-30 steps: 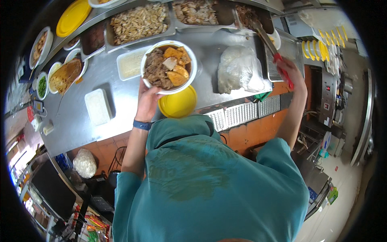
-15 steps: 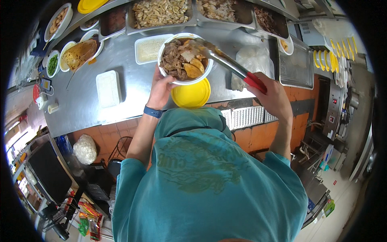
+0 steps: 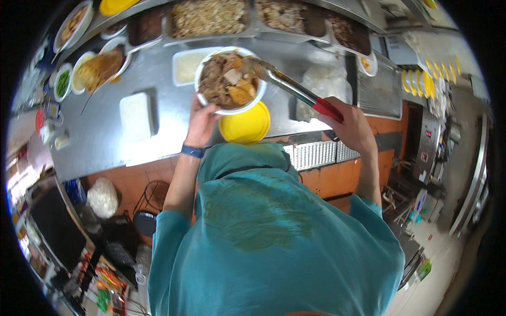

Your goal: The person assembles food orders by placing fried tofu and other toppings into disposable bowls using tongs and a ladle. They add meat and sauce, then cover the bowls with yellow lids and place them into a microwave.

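Note:
My left hand (image 3: pixel 203 120) grips the left rim of a round white bowl (image 3: pixel 256 100), held up over the steel counter. Sliced brown meat (image 3: pixel 217 79) and yellow-orange pieces (image 3: pixel 242 92) fill the bowl. Wrapped round the red grip of a pair of metal tongs (image 3: pixel 292 84) is my right hand (image 3: pixel 348 122). The tips of the tongs reach into the bowl's right side, among the food; whether they pinch a piece I cannot make out. Below the bowl, a yellow round lid (image 3: pixel 245 125) lies at the counter's near edge.
Steel pans of sliced food (image 3: pixel 208 20) line the back. A white rectangular container (image 3: pixel 136 117) stands left, another (image 3: pixel 184 68) behind the bowl. A clear plastic bag (image 3: pixel 326 87) and a steel tray (image 3: pixel 380 92) lie right. Farther left are a bowl of chopped greens (image 3: pixel 62 82) and a stained ladle (image 3: pixel 100 71).
The view has shifted slightly. The bowl has tilted a little in my left hand, and the food at the tongs' tips sits differently. Both hands keep their holds.

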The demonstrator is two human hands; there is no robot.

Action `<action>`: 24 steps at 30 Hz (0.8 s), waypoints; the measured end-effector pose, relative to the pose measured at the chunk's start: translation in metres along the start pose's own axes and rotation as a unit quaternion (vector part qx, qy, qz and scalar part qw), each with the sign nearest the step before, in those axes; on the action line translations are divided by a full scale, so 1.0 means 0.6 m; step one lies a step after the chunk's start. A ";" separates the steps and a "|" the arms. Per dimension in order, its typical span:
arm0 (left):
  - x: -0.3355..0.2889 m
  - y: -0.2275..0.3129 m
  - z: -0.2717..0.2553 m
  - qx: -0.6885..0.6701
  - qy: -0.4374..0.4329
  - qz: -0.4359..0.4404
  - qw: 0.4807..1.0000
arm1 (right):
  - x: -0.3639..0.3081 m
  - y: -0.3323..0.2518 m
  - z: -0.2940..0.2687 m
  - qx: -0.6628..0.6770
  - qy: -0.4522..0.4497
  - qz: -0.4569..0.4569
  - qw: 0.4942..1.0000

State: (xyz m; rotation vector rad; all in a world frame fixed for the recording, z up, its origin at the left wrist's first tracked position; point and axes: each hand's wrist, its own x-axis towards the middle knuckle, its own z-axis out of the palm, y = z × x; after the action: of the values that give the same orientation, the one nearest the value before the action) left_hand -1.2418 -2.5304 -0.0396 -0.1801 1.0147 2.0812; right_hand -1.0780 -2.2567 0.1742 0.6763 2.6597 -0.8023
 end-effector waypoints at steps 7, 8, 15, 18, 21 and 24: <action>0.008 0.008 0.007 0.014 0.019 -0.015 1.000 | 0.069 0.208 -0.059 0.129 0.099 0.171 0.972; 0.008 0.010 0.007 0.026 0.012 -0.010 1.000 | 0.099 0.249 -0.073 0.086 0.143 0.186 0.968; 0.003 0.015 0.003 0.033 0.024 -0.025 0.999 | 0.348 0.468 -0.149 -0.191 0.129 0.355 0.906; -0.001 0.012 0.000 0.030 0.038 -0.027 0.998 | 0.405 0.487 -0.151 -0.233 0.149 0.350 0.895; -0.005 0.011 -0.002 0.027 0.041 -0.023 0.999 | 0.432 0.475 -0.143 -0.298 0.164 0.310 0.888; -0.006 0.013 -0.003 0.044 0.053 -0.031 0.997 | 0.443 0.468 -0.140 -0.302 0.160 0.323 0.883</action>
State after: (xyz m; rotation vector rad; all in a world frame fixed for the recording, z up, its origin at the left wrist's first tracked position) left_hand -1.2450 -2.5366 -0.0345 -0.2767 1.1473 1.9851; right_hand -1.1715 -1.9074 0.0134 1.4637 2.4410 0.3345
